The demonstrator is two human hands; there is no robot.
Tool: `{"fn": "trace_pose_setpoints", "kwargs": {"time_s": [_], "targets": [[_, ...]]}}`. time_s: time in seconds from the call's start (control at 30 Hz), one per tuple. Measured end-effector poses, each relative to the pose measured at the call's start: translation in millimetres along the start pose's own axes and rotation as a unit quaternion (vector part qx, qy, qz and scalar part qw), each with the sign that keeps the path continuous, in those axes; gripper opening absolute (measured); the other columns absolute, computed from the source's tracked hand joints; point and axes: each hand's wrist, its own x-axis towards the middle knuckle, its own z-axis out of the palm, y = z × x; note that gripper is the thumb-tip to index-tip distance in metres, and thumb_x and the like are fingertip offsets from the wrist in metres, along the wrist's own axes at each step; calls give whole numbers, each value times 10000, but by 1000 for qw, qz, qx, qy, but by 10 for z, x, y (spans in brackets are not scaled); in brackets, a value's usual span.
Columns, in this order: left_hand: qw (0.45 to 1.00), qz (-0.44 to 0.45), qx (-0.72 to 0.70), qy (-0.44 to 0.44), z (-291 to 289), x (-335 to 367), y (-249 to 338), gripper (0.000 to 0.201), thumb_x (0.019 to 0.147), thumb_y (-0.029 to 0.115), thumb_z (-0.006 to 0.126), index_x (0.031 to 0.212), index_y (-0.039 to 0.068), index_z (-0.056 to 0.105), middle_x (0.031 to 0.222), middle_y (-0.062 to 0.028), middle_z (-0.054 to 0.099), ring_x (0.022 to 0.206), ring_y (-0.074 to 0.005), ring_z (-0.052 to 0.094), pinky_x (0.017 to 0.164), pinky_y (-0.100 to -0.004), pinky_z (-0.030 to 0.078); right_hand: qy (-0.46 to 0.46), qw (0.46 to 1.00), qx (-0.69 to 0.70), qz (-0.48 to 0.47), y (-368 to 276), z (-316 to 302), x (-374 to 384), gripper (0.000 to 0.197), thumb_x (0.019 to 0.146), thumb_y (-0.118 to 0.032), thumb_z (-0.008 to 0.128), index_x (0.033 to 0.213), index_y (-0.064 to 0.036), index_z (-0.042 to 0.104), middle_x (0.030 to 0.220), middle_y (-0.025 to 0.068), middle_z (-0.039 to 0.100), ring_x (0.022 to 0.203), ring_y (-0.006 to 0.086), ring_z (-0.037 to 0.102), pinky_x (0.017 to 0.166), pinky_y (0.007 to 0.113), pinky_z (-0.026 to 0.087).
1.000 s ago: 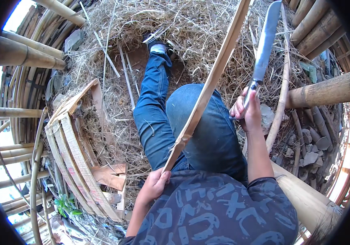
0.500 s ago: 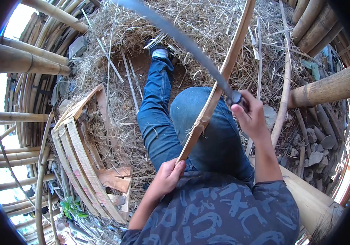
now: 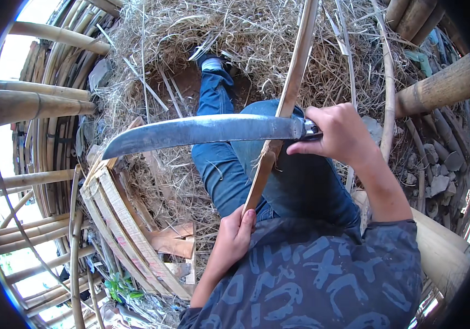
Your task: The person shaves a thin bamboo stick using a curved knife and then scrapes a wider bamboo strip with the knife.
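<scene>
A long split bamboo strip slants from my lap up past my raised knee, with a frayed node at about its middle. My left hand is closed round its lower end. In my right hand is the dark handle of a machete. Its broad, curved grey blade lies nearly level across the strip, just above the node, its tip toward the left. Whether the edge touches the strip I cannot tell. The strip passes over my knee in blue jeans.
A slatted wooden crate stands at the left on dry straw. Thick bamboo poles rise at both sides. Grey stones lie at the right, near a large bamboo culm. Thin bamboo slivers lie about the straw.
The machete has swung from pointing up and away to lying level across the strip, tip to the left. My right hand has turned with it. The left hand keeps its hold.
</scene>
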Motion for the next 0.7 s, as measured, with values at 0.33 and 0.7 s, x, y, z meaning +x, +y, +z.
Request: {"fn": "trace_pose_setpoints", "kwargs": {"time_s": [0.33, 0.7], "targets": [[998, 27, 55, 34, -104, 22, -9, 331, 1003, 230, 442, 771, 5, 513, 582, -10, 476, 547, -88, 438, 508, -278, 367, -18, 1000, 25, -3, -84, 83, 40, 624, 777, -648, 615, 635, -45, 551, 532, 142, 568, 531, 335, 619, 530, 404, 506], [979, 50, 177, 93, -99, 4, 66, 219, 975, 173, 491, 869, -17, 515, 608, -184, 520, 535, -369, 529, 501, -406, 388, 16, 999, -46, 4, -69, 230, 119, 656, 760, -703, 580, 626, -61, 550, 525, 115, 565, 518, 307, 623, 497, 389, 500]]}}
